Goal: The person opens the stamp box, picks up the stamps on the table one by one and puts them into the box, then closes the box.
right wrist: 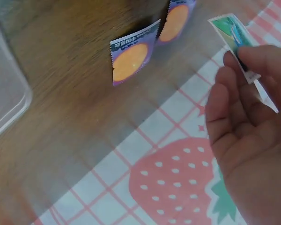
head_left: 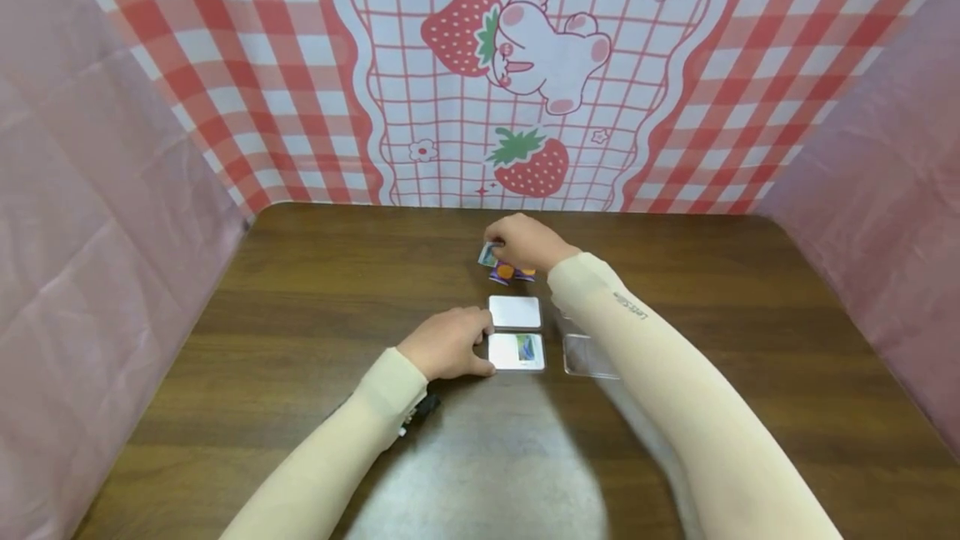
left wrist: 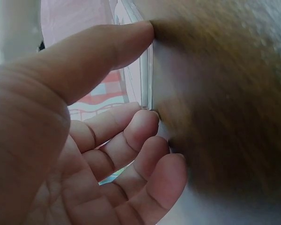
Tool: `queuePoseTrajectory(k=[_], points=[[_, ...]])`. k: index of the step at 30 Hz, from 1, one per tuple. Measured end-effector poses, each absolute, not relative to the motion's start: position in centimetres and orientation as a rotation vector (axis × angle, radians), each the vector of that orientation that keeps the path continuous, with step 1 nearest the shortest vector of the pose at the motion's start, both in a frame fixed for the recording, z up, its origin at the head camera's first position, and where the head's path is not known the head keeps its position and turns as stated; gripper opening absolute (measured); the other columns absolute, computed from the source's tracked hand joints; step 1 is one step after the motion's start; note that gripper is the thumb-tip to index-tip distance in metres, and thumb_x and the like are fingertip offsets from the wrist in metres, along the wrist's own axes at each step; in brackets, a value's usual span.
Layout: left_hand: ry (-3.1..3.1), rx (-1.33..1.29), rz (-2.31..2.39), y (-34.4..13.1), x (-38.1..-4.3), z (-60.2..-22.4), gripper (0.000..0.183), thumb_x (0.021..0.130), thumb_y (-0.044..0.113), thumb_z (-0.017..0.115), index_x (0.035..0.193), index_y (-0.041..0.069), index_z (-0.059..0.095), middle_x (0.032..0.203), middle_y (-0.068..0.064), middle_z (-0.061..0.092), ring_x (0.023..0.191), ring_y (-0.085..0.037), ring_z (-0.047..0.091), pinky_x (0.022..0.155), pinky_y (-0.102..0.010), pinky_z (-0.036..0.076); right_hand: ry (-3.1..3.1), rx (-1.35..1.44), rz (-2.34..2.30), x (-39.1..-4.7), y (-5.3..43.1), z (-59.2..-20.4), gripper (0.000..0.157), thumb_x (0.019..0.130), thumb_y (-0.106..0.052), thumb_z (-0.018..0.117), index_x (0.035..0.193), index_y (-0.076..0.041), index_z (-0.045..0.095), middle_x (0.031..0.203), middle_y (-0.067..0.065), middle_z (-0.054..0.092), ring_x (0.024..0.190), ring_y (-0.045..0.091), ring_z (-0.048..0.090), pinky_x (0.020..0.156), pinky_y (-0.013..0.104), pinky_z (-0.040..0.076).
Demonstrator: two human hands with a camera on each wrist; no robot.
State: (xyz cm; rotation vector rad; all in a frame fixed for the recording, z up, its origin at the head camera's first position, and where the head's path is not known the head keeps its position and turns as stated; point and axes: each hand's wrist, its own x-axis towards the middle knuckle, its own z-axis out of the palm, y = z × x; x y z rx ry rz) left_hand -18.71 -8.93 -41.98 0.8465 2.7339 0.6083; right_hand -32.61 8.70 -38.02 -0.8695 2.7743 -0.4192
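My right hand (head_left: pixel 528 242) pinches a small green and blue stamp (right wrist: pixel 234 35) between thumb and fingers, above the far part of the table. A white slip (right wrist: pixel 266 96) shows under its thumb; whether this is a second stamp I cannot tell. Close by lie two purple stamps with orange ovals, one nearer (right wrist: pixel 131 61) and one farther (right wrist: pixel 177 21). On the near side, my left hand (head_left: pixel 448 342) holds the left end of a flat plastic case (head_left: pixel 502 354) between thumb and curled fingers. Inside that case, a green and blue stamp (head_left: pixel 530 348) lies on the white backing.
A second white-backed case (head_left: pixel 514 312) lies just beyond the held one. To the right is a clear plastic piece (head_left: pixel 588 357), partly covered by the right sleeve. Beneath everything is a wooden table (head_left: pixel 337 273), with a checked strawberry cloth (head_left: pixel 525 148) rising behind it.
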Motion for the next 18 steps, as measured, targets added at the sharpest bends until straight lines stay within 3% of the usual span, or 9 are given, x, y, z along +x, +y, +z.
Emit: queuePoseTrajectory(k=[8, 18], points=[[2.741, 0.853, 0.610, -8.8, -18.6, -41.9, 0.043, 0.083, 0.033, 0.088, 0.110, 0.008, 0.066, 0.097, -0.001, 0.063, 0.088, -0.016, 0.061, 0.081, -0.037, 0.051, 2.862, -0.920, -0.624, -29.7, 11.1, -36.7, 0.006, 0.100, -0.014, 0.068, 0.105, -0.011, 0.068, 0.093, 0.001, 0.070, 0.080, 0.016, 0.062, 0.076, 0.036, 0.052], [2.751, 0.858, 0.599, -8.5, -18.8, -42.0, 0.044, 0.081, 0.034, 0.088, 0.110, 0.009, 0.067, 0.096, 0.000, 0.064, 0.087, -0.016, 0.061, 0.081, -0.036, 0.052, 2.971, -1.003, -0.633, -25.9, 14.2, -36.8, 0.005, 0.098, -0.016, 0.071, 0.100, -0.013, 0.075, 0.095, 0.000, 0.073, 0.086, 0.015, 0.065, 0.078, 0.036, 0.055]])
